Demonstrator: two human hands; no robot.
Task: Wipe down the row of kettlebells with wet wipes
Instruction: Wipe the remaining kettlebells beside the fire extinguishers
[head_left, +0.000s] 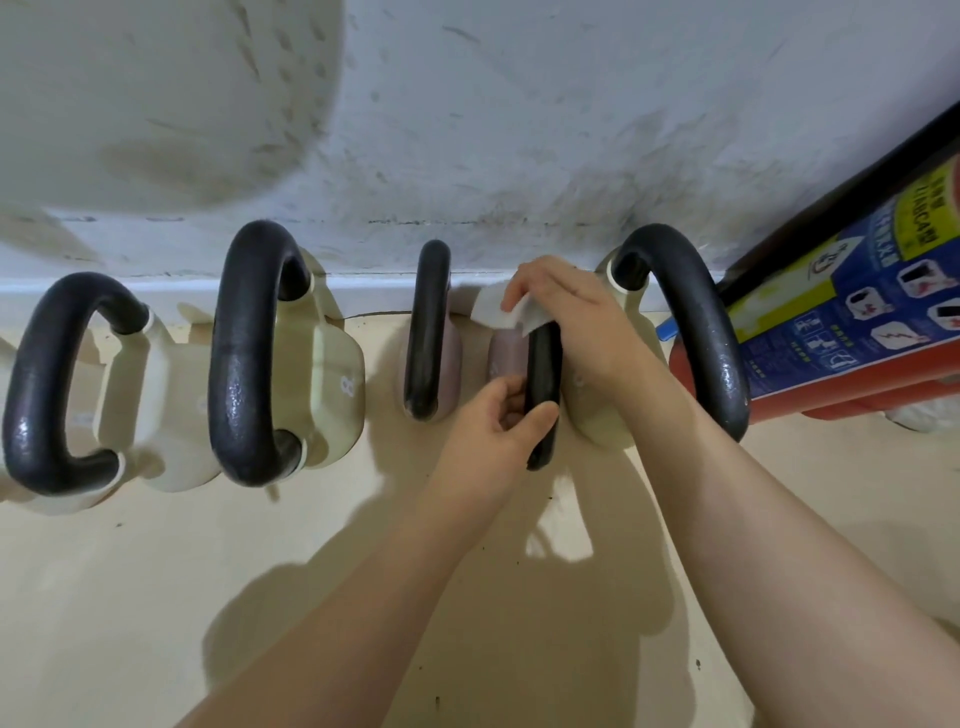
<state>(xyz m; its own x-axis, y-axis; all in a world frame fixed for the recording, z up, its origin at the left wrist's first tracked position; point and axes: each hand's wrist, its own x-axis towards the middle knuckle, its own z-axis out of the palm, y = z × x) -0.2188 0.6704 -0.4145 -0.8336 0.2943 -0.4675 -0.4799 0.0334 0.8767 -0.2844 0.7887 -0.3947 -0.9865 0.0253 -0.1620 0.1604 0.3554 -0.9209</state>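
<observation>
Kettlebells stand in a row of 5 on a pale floor (156, 597) against a scuffed white wall (519, 130), seen from above.

Nearest the viewer, 2 bare forearms reach in from the bottom edge. The left hand (493, 415) grips the near end of a black handle (543, 395), its fingers (511, 397) curled around the bar. Further along the same bar, the right hand (576, 317) presses a folded white wet wipe (506, 312) onto the far end, thumb and fingers pinching it. This small mauve kettlebell (506, 353) is 4th from the left, between another small mauve one (431, 332) and a large cream one (685, 332). 2 more cream bells sit at the left: one marked 8 (260, 353) and the leftmost (67, 384).

Its handle's long axis runs from near to far, toward the wall, with the bell body below it on the floor.

Risks, as a judgement: the wet bar may turn slippery, so the steadying hand could lose hold and the bell could tip against its close neighbours. The wipe may slide off the narrow bar. The body under the hands could be missed. A red fire extinguisher (857, 332) leans just beyond the rightmost bell, and a knock could shift it.
</observation>
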